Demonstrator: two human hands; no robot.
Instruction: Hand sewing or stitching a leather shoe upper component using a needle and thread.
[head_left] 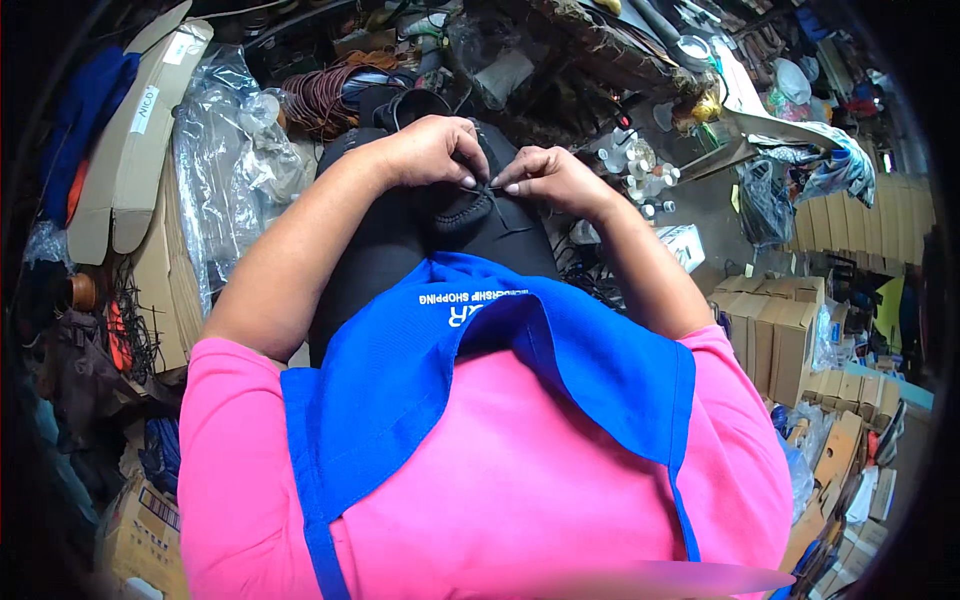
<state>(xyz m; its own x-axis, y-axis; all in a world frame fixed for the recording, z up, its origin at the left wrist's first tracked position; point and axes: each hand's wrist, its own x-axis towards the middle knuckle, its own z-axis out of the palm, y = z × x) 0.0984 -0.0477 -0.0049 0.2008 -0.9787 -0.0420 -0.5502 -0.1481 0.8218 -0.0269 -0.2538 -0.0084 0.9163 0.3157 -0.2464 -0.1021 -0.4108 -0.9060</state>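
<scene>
A black shoe (462, 216) with a stitched, gathered toe seam rests on my lap, toe toward me, between my black-trousered thighs. Over its upper, my left hand (436, 152) is closed, with thumb and fingers pinched at a thin black lace. Close beside it on the right, my right hand (553, 182) pinches the same lace between thumb and forefinger. A dark loose end (508, 222) hangs down past the toe over my right thigh. The hands hide the middle of the shoe. A blue apron (390, 320) is bunched up nearer to me.
Cardboard pieces (145, 140) and clear plastic wrap (225, 170) stand on the left. Coiled brown cord (325, 100) lies ahead. Small bottles (635, 160) cluster to the right, under a cluttered bench edge (620, 50). Stacked cardboard boxes (775, 335) fill the right side.
</scene>
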